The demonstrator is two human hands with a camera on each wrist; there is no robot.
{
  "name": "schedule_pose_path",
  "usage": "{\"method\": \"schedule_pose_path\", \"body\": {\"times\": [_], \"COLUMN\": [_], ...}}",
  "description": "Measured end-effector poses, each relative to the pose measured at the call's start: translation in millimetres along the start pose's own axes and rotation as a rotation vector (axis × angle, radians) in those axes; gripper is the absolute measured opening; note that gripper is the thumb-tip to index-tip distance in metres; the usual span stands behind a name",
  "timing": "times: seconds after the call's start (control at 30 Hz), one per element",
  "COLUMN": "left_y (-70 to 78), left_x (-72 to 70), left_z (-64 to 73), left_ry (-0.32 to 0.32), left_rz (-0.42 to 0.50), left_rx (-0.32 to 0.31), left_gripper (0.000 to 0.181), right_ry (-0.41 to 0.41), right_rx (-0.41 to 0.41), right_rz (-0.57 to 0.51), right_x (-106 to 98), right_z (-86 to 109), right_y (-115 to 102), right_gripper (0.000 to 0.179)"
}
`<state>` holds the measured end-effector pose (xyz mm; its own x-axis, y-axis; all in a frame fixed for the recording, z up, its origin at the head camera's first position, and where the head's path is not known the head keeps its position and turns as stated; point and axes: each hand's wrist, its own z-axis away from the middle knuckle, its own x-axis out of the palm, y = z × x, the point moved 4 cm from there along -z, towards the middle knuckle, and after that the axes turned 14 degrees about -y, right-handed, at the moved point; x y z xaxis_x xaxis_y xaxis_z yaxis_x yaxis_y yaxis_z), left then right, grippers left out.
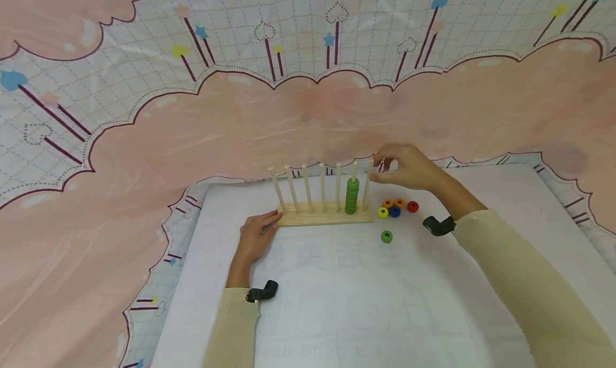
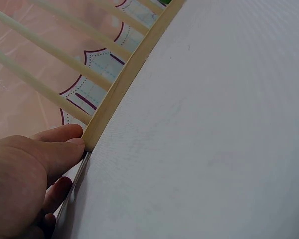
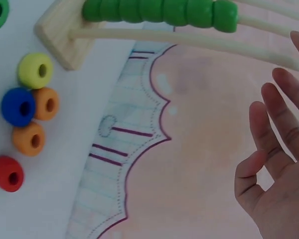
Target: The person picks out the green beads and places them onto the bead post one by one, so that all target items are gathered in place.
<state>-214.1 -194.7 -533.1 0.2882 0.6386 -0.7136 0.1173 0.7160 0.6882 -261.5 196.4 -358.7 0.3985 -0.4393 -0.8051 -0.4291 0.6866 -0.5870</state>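
Note:
A wooden peg rack (image 1: 317, 218) stands upright on the white table, with several thin pegs on its base. Several green beads (image 1: 352, 196) are stacked on its second peg from the right. At the rack's left end my left hand (image 1: 257, 235) holds the base's corner between thumb and finger. My right hand (image 1: 406, 167) is at the top of the rightmost peg (image 3: 189, 42). In the right wrist view that peg's tip passes between the parted thumb and index finger, the other fingers spread loosely. No bead shows in this hand.
Right of the rack lie a yellow bead (image 1: 382, 213), a blue bead (image 1: 395, 212), two orange beads (image 1: 399, 202) and a red bead (image 1: 413, 206). A single green bead (image 1: 386, 237) is nearer. Behind the white table (image 1: 337, 293) hangs a pink patterned cloth (image 1: 313, 111).

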Motion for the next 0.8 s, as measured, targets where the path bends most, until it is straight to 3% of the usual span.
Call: {"method": "schedule_pose_path", "body": {"times": [0.4, 0.8], "left_y": [-0.9, -0.1], "left_x": [-0.3, -0.6], "left_z": [0.4, 0.1], "left_ry": [0.000, -0.001], "left_rz": [0.005, -0.001], "left_rx": [-0.006, -0.004], "left_gripper": [0.035, 0.036], "right_ry": [-0.099, -0.167], "right_rx": [0.085, 0.057], "right_rz": [-0.053, -0.159], "right_x": [33, 65], "right_z": [25.7, 42.0], "right_y": [42, 67], "right_gripper": [0.030, 0.032]}}
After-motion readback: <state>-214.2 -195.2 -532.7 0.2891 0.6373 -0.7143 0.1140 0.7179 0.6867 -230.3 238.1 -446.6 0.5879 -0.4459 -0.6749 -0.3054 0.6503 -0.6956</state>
